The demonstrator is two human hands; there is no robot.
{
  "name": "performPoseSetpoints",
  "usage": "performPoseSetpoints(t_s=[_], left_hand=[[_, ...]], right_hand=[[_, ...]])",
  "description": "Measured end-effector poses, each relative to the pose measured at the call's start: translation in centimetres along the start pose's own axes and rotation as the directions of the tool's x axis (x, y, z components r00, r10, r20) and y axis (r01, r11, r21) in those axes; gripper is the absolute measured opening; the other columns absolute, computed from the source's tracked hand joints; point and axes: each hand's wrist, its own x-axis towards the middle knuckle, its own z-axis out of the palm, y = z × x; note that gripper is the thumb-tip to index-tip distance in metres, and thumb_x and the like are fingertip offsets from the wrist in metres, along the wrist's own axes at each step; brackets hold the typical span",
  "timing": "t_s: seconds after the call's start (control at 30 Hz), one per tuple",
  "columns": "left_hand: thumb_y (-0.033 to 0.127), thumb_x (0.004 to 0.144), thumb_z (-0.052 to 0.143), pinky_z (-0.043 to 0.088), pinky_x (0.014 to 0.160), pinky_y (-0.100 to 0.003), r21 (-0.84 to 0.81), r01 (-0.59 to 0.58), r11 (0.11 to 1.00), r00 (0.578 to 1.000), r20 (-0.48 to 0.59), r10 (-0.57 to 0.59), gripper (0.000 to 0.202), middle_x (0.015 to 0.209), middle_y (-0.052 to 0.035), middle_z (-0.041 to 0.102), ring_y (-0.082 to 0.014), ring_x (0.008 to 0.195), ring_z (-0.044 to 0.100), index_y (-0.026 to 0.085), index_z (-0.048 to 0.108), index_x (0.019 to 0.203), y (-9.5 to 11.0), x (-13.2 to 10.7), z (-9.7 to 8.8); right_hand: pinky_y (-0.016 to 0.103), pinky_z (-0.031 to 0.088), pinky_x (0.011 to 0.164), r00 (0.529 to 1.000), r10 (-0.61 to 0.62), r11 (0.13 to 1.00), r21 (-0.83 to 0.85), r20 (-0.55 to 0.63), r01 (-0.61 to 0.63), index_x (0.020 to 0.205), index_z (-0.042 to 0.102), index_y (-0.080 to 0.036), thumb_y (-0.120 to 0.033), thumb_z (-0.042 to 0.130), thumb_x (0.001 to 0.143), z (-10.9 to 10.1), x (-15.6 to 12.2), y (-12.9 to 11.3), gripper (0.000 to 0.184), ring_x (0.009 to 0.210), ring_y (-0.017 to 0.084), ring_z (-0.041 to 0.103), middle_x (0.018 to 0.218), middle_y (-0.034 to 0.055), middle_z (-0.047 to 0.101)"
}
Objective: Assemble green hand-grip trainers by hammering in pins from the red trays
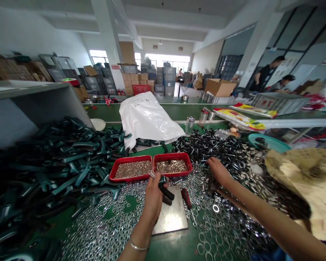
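Note:
My left hand [153, 197] is shut on a dark green plastic handle piece [166, 193], with a small threaded metal part [152, 174] at its upper end. Below it lies a bare steel plate [170, 212]. My right hand [218, 171] rests its fingers on a heap of small black-and-silver metal parts [228, 152]; whether it grips any is hidden. Loose steel washers [214, 232] cover the green bench around both hands. A red-handled screwdriver [186, 198] lies between my hands.
Two red trays of brass-coloured parts [150, 166] stand ahead. Dark green handles [57, 163] heap up left; a tan sack [301, 174] lies right. Beyond are a white plastic sheet [146, 119], a teal dish [268, 142], crates, cartons, and two people [271, 74].

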Motion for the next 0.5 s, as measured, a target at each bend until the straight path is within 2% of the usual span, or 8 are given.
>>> performPoseSetpoints(t_s=[0.1,0.2,0.3,0.37,0.4,0.43,0.47,0.5], left_hand=[[0.052,0.078,0.069,0.043,0.059,-0.022,-0.007,0.009,1.000,0.999,0.043,-0.008,0.042,0.081,-0.0008,0.061,-0.0099,0.062,0.055,0.017,0.055,0.095,0.2,0.4,0.4],[0.053,0.078,0.069,0.043,0.059,-0.022,0.076,0.018,0.997,0.999,0.044,-0.021,0.043,0.080,-0.0004,0.062,-0.0096,0.061,0.054,0.016,0.056,0.095,0.1,0.9,-0.5],[0.057,0.078,0.066,0.043,0.058,-0.022,0.179,0.038,0.983,0.998,0.035,-0.045,0.044,0.075,0.0003,0.062,-0.0093,0.057,0.053,0.017,0.056,0.092,-0.1,1.2,-1.6],[0.059,0.079,0.065,0.043,0.058,-0.023,0.230,0.038,0.973,0.997,0.060,-0.053,0.045,0.076,-0.0003,0.062,-0.0097,0.057,0.053,0.017,0.058,0.093,-0.4,1.1,-1.9],[0.059,0.079,0.064,0.044,0.059,-0.023,0.243,0.032,0.970,0.996,0.076,-0.052,0.045,0.077,-0.0006,0.062,-0.0101,0.059,0.054,0.017,0.059,0.093,-0.6,1.0,-1.8],[0.059,0.080,0.064,0.044,0.060,-0.023,0.247,0.023,0.969,0.995,0.087,-0.046,0.044,0.078,-0.0010,0.062,-0.0106,0.061,0.055,0.017,0.060,0.093,-0.8,0.8,-1.6],[0.058,0.080,0.063,0.045,0.061,-0.024,0.244,0.013,0.970,0.995,0.092,-0.036,0.043,0.080,-0.0014,0.062,-0.0112,0.063,0.055,0.017,0.060,0.094,-1.0,0.5,-1.4],[0.057,0.081,0.063,0.045,0.061,-0.024,0.236,0.002,0.972,0.995,0.095,-0.026,0.042,0.082,-0.0018,0.063,-0.0118,0.064,0.056,0.018,0.061,0.095,-1.2,0.2,-1.2]], right_hand=[[0.030,0.047,0.081,0.995,-0.047,0.998,0.038,0.087,0.044,0.084,0.064,-0.019,-0.008,0.046,0.086,0.2,1.5,2.7,0.021,0.090,0.020,0.060,0.091,0.0083,0.065],[0.031,0.048,0.079,0.992,-0.057,0.994,0.103,0.114,0.046,0.078,0.060,-0.020,-0.015,0.052,0.087,-0.1,2.3,3.2,0.013,0.086,0.021,0.062,0.086,0.0084,0.065],[0.039,0.050,0.081,0.998,-0.011,0.986,0.168,0.058,0.001,0.092,0.058,-0.019,-0.028,0.051,0.093,-0.9,2.0,0.6,0.011,0.086,0.025,0.065,0.091,0.0124,0.067],[0.040,0.053,0.078,0.999,0.050,0.949,0.311,0.018,-0.053,0.109,0.052,-0.020,-0.036,0.044,0.098,-1.3,0.8,-3.2,0.022,0.083,0.023,0.067,0.094,0.0121,0.068],[0.040,0.055,0.078,0.991,0.130,0.835,0.538,0.006,-0.113,0.113,0.050,-0.021,-0.038,0.043,0.099,-1.5,-0.1,-5.6,0.023,0.081,0.022,0.069,0.093,0.0104,0.070],[0.040,0.056,0.079,0.987,0.149,0.670,0.728,0.063,-0.147,0.113,0.048,-0.022,-0.041,0.045,0.098,-1.6,-1.0,-8.1,0.024,0.082,0.021,0.070,0.094,0.0088,0.071],[0.040,0.057,0.080,0.984,0.143,0.521,0.838,0.103,-0.164,0.112,0.048,-0.023,-0.042,0.050,0.096,-1.7,-1.8,-10.5,0.025,0.083,0.020,0.071,0.095,0.0074,0.071],[0.039,0.058,0.081,0.983,0.136,0.410,0.896,0.122,-0.168,0.109,0.049,-0.023,-0.043,0.053,0.094,-1.6,-2.5,-12.7,0.025,0.083,0.020,0.071,0.096,0.0062,0.071]])
